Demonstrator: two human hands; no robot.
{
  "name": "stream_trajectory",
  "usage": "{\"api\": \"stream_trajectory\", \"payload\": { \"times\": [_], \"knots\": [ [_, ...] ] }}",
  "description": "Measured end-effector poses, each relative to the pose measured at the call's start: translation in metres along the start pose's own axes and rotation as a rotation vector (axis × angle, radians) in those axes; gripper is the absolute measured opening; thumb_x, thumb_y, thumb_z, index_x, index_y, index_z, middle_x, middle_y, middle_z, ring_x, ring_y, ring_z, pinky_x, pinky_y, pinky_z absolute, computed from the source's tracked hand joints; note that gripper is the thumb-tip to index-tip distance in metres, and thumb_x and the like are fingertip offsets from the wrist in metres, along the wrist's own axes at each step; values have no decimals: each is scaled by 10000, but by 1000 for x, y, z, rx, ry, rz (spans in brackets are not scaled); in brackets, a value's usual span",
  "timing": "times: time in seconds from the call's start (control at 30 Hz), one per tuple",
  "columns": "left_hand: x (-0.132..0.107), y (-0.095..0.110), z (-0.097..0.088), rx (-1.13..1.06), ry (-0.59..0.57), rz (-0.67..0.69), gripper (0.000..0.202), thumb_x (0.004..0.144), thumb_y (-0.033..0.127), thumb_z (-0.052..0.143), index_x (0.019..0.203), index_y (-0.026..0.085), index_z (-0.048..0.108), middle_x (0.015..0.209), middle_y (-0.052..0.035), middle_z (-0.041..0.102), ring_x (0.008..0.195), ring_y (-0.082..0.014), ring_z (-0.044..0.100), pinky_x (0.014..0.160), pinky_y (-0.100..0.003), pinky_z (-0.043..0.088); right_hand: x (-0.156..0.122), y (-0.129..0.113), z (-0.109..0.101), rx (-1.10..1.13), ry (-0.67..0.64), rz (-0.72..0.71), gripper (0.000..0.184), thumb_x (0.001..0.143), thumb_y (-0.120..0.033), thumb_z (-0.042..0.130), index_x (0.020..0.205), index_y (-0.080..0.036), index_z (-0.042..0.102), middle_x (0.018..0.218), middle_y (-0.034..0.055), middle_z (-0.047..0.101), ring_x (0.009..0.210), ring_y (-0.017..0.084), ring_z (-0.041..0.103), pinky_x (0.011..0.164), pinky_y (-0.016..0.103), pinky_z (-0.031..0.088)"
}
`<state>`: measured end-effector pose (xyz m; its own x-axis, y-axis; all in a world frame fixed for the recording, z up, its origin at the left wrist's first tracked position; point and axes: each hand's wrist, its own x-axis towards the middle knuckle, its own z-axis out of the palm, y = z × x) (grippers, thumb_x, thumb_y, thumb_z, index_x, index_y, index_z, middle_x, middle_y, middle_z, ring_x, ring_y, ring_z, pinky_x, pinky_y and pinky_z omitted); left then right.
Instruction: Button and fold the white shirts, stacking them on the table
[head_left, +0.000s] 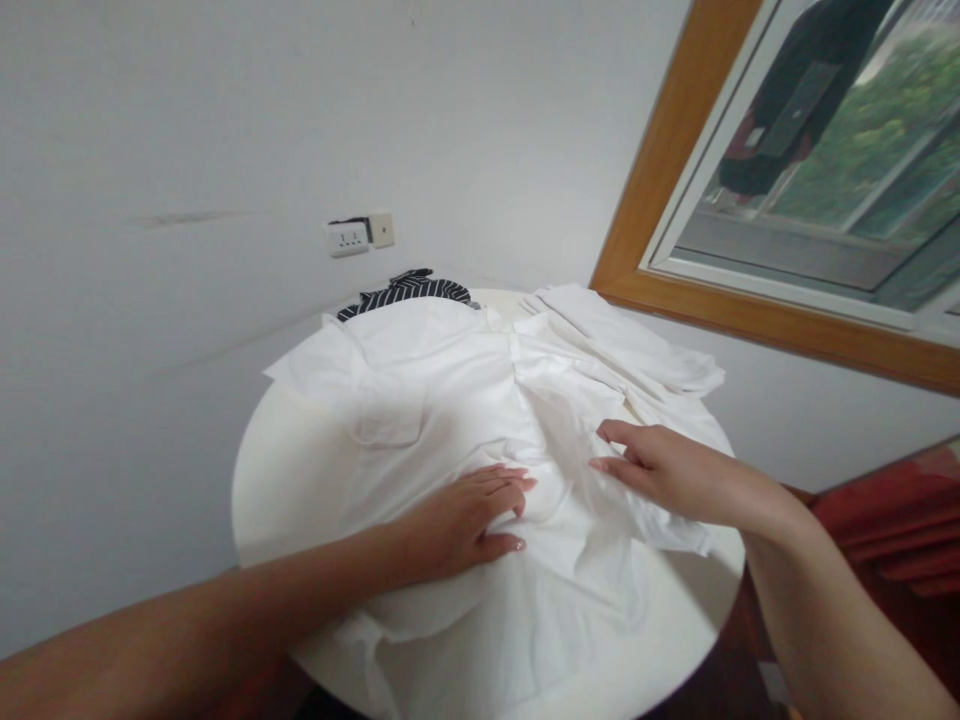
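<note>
A white shirt lies spread and wrinkled over a round white table, its lower part hanging past the near edge. A patch pocket shows on its left side. My left hand rests on the middle of the shirt, palm down, fingers extended and slightly bent, with the thumb apart. To the right, my right hand is at the shirt's right front part. Its thumb and forefinger are apart, touching or just over the cloth; the other fingers are mostly hidden.
Another piece of white clothing lies at the table's back right. Black-and-white striped cloth sits at the back edge, against a wall with a power socket. A wood-framed window is at right, above red fabric.
</note>
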<state>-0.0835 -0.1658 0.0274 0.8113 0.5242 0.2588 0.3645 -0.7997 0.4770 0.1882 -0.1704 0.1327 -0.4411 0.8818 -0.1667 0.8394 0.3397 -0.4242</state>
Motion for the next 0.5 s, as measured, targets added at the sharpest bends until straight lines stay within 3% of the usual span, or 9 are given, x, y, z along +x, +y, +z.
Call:
{"api": "stream_trajectory", "payload": {
  "times": [0.07, 0.17, 0.23, 0.3, 0.43, 0.5],
  "knots": [
    [2, 1, 0, -6, 5, 26, 140, 914, 313, 520, 976, 199, 574, 1349, -97, 560, 1304, -208, 459, 1124, -392, 331, 0, -10, 3, 8, -87, 14, 260, 868, -476, 519, 887, -224, 578, 656, 29, 613, 566, 156, 538, 528, 265, 348],
    [3, 2, -3, -8, -10, 62, 134, 934, 268, 477, 967, 197, 586, 1313, -92, 587, 1289, -193, 475, 1121, -370, 336, 4, -20, 6, 90, -390, 47, 325, 871, -513, 500, 838, -209, 608, 564, 15, 609, 452, 132, 521, 468, 247, 348],
    [4, 3, -6, -15, -13, 66, 161, 944, 267, 454, 957, 196, 598, 1286, -90, 604, 1266, -190, 496, 1105, -364, 357, 15, -22, 5, 146, -496, 82, 379, 885, -540, 467, 785, -202, 606, 520, 7, 602, 409, 124, 514, 460, 243, 362],
    [4, 5, -9, -30, -5, 66, 191, 953, 267, 435, 939, 199, 613, 1263, -82, 621, 1232, -189, 523, 1079, -364, 386, 31, -24, 4, 141, -418, 91, 389, 900, -527, 456, 750, -199, 603, 533, 11, 620, 420, 128, 537, 490, 248, 384],
    [3, 13, -21, -68, 7, 64, 207, 953, 258, 436, 928, 211, 636, 1202, -61, 658, 1148, -180, 576, 1026, -345, 433, 75, -25, 12, -79, -22, 47, 341, 929, -424, 465, 730, -193, 619, 611, 43, 653, 585, 167, 609, 595, 260, 391],
    [2, 21, -30, -86, -12, 84, 199, 950, 257, 449, 975, 220, 642, 1180, -53, 667, 1139, -168, 580, 1018, -324, 436, 94, -21, 22, -139, 74, 71, 339, 936, -436, 457, 774, -193, 628, 633, 55, 654, 660, 188, 622, 619, 261, 382]
  ]
}}
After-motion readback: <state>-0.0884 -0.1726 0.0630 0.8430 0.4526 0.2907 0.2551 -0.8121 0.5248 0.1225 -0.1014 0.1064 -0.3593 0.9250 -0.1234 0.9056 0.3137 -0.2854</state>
